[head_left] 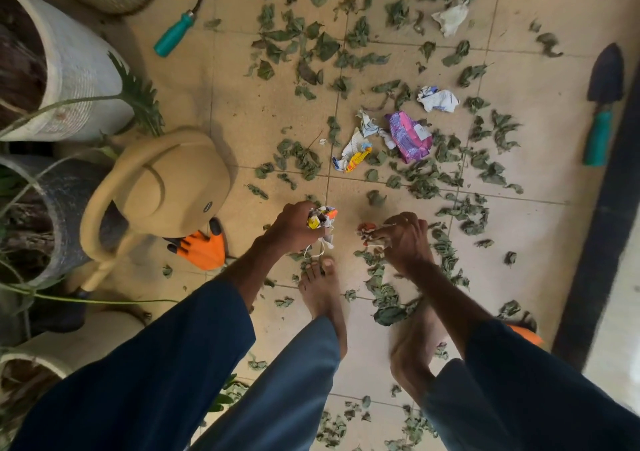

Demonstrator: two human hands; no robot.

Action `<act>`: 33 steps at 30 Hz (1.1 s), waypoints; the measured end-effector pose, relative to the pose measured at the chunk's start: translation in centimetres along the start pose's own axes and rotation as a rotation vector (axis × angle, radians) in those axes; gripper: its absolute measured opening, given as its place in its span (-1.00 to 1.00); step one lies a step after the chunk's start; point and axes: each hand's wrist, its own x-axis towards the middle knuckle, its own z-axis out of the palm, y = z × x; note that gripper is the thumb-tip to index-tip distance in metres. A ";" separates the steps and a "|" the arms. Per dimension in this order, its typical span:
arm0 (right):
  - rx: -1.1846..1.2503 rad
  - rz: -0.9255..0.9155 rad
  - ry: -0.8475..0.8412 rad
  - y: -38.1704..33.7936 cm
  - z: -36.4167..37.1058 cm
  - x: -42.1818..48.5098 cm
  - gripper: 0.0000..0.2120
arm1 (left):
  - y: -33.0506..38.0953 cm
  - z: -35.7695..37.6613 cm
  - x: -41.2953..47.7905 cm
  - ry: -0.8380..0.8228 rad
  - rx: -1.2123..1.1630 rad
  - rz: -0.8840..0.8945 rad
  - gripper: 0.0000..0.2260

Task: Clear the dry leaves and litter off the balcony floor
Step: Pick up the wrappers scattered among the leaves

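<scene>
1. Head view: at lower centre, the left hand (297, 226) has its fingers (304, 209) curled tight round a wad of crumpled wrappers (321, 217).
2. The right hand (406, 241) beside it pinches a small reddish scrap (367, 231).
3. Dry leaves (325, 46) and a purple wrapper (410, 135) lie scattered on the balcony floor (270, 121), centre and upper right.

watering can (166, 187) and pots (52, 66) crowd left, bare tiles (263, 118) mid-floor

Watering can (173, 187), screwdriver (175, 33) and trowel (605, 86) lie scattered.
</scene>
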 end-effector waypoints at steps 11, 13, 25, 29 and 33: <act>0.175 -0.046 -0.021 0.1 -3.0 0.9 -0.57 | 1.6 -0.8 0.5 0.047 -0.035 0.060 -0.58; 0.246 -0.004 0.032 0.0 -3.9 1.6 -0.58 | 2.0 -1.2 0.9 0.076 -0.035 0.079 -0.68; 0.328 0.124 0.154 2.8 -8.9 8.4 -0.69 | 4.8 -4.0 4.8 0.156 0.059 0.176 -0.75; 0.334 0.019 0.285 2.6 -11.0 10.7 -0.72 | 5.8 -4.3 6.0 0.163 0.032 0.194 -0.67; 0.152 0.033 0.263 3.1 -11.0 13.9 -0.61 | 6.6 -4.1 7.9 0.165 0.054 0.180 -0.62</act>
